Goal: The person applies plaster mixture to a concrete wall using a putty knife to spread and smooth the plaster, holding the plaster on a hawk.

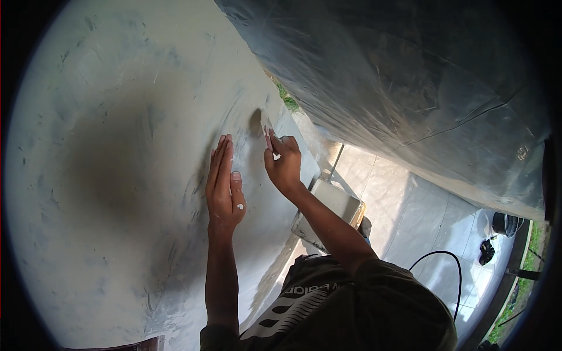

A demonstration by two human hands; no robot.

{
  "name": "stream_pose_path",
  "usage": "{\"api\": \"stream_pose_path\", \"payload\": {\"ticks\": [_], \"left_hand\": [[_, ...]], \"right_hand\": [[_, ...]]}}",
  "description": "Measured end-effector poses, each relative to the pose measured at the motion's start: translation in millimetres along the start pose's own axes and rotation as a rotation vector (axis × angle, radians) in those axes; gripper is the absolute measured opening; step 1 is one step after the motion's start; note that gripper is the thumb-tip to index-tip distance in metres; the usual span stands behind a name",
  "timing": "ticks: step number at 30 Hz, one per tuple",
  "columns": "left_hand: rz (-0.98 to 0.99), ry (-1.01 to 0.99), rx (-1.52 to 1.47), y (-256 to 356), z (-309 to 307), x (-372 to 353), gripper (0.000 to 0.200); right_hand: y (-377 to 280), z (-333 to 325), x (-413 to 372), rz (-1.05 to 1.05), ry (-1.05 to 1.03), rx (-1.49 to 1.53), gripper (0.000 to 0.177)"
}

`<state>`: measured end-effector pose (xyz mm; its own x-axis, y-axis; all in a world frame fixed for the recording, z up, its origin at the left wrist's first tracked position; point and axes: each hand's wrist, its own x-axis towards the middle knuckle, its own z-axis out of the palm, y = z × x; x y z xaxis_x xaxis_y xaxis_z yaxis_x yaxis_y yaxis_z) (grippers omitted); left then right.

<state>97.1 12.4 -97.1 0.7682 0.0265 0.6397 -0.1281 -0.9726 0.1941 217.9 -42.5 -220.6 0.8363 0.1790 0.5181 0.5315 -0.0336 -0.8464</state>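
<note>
A large pale wall (pixel 134 263) with grey smears and patches fills the left side of the view. My left hand (pixel 223 181) lies against it, fingers stretched out and held side by side, a white spot near the thumb. To its right, my right hand (pixel 284 161) is closed round a small putty knife (pixel 265 126), whose blade is at the wall and casts a shadow there. White residue marks the fingers of my right hand.
Below my right forearm is a tray (pixel 336 202) of pale material. Plastic sheeting (pixel 410 88) hangs at the upper right. Beyond are floor tiles (pixel 418 228), a black cable (pixel 459 275), a dark bucket (pixel 504 224) and a black object (pixel 486 251).
</note>
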Motion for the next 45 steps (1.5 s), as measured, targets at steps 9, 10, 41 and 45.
{"api": "stream_pose_path", "payload": {"ticks": [9,10,41,45], "left_hand": [[-0.013,0.009,-0.025,7,5,-1,0.047],[-0.011,0.013,-0.025,7,5,-1,0.047],[-0.042,-0.006,-0.025,4,5,-7,0.046],[-0.011,-0.007,-0.015,4,7,-6,0.046]], "right_hand": [[11,13,64,-0.222,0.18,-0.179,0.036],[17,18,47,-0.231,0.162,-0.186,0.037],[83,-36,76,0.182,0.078,0.662,0.029],[42,-16,68,0.011,0.277,0.252,0.038]]}}
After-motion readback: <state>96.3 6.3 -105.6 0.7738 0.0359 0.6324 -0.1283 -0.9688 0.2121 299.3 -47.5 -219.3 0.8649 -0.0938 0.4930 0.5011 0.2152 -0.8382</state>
